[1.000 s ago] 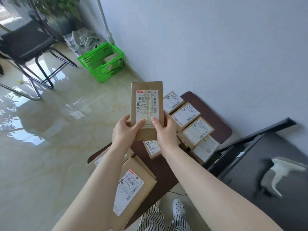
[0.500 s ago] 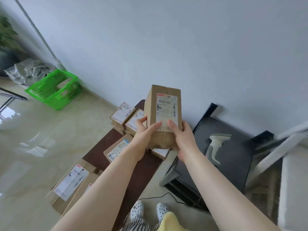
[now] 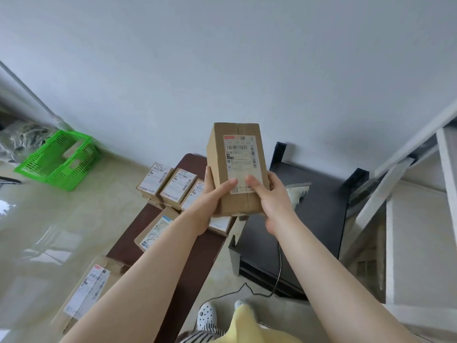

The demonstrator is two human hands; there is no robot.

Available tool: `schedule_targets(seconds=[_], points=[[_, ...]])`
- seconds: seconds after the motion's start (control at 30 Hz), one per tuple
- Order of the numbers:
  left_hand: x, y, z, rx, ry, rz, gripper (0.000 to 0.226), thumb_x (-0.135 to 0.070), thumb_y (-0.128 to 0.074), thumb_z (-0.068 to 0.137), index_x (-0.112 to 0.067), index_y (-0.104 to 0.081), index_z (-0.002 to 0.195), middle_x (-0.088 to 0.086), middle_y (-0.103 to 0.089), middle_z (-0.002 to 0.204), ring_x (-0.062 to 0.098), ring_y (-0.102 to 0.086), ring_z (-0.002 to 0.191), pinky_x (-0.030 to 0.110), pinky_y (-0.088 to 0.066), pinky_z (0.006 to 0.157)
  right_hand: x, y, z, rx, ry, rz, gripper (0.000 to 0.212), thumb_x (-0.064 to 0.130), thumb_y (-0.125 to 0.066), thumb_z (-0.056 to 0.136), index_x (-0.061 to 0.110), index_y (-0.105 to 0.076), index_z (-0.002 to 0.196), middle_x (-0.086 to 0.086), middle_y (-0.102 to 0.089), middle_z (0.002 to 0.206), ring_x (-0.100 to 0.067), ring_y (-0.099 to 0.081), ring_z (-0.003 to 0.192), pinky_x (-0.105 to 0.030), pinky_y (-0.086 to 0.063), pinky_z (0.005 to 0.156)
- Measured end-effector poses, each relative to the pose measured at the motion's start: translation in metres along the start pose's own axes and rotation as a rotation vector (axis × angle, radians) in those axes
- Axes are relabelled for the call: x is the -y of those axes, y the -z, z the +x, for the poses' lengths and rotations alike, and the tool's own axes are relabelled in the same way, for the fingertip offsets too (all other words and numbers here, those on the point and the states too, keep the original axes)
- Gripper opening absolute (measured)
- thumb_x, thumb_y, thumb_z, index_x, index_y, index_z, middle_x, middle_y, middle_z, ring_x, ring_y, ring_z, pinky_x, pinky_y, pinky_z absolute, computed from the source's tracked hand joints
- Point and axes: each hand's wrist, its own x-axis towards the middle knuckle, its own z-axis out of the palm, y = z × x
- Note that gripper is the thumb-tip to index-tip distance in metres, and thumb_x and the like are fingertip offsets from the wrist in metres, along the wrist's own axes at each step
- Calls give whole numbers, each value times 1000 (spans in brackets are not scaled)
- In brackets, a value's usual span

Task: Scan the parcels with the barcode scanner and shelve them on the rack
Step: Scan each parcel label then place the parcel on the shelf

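Observation:
I hold a tall brown cardboard parcel point(image 3: 237, 167) upright in front of me, its white barcode label facing me. My left hand point(image 3: 210, 201) grips its lower left side and my right hand point(image 3: 272, 201) grips its lower right side, both thumbs on the label. Behind my right hand, part of the white barcode scanner point(image 3: 298, 191) lies on a black table point(image 3: 319, 219). Several more labelled parcels point(image 3: 170, 184) sit on a low brown table point(image 3: 197, 256) below. The white rack point(image 3: 420, 194) stands at the right.
A green plastic basket point(image 3: 59, 159) sits on the glossy floor at the left, by the wall. A flat parcel point(image 3: 86, 290) lies near the brown table's front end. The scanner's thin cable point(image 3: 247, 290) trails across the floor near my feet.
The view has swung right, from the brown table toward the black table and the rack. Both hands have carried the parcel along, holding it upright all the while.

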Motion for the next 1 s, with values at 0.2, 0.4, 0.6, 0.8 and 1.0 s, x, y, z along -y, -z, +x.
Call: schedule_targets(seconds=[0.2,0.4,0.6,0.8,1.0], points=[[7,-9,7,-26,-31,1,71,-31,-64,95,-54,-24,149,-17,-64,129,2,-69,99,19,-57,61,-7,12,1,-11,24,28,45,35,-78,84,27,-58,123,9,-71,106,-5,-70,89,-30,-58,75],[12,-15,13,-81,-54,-21,82,-26,-71,92,-48,-20,153,-14,-66,123,2,-68,97,11,-54,59,-14,17,5,18,27,22,48,39,-73,87,25,-52,128,9,-68,111,-1,-66,94,-14,-52,64],[17,-11,18,-54,-17,-33,105,-39,-76,71,-49,-15,156,-11,-66,130,6,-71,103,18,-57,69,-22,17,11,49,-33,8,50,44,-70,87,24,-47,127,11,-64,110,-1,-63,96,-17,-50,69],[13,-1,16,-70,-17,-28,110,-43,-84,62,-48,-23,154,-8,-68,130,11,-72,106,25,-59,74,-29,11,18,62,-62,3,51,44,-73,86,23,-49,126,8,-66,113,-5,-65,100,-23,-52,77],[16,6,15,-178,16,6,121,-54,-84,49,-54,-21,152,-8,-63,134,19,-68,113,33,-59,76,-53,30,45,-107,-58,-47,38,47,-52,99,18,-54,124,5,-61,111,-15,-60,110,-38,-50,97]])
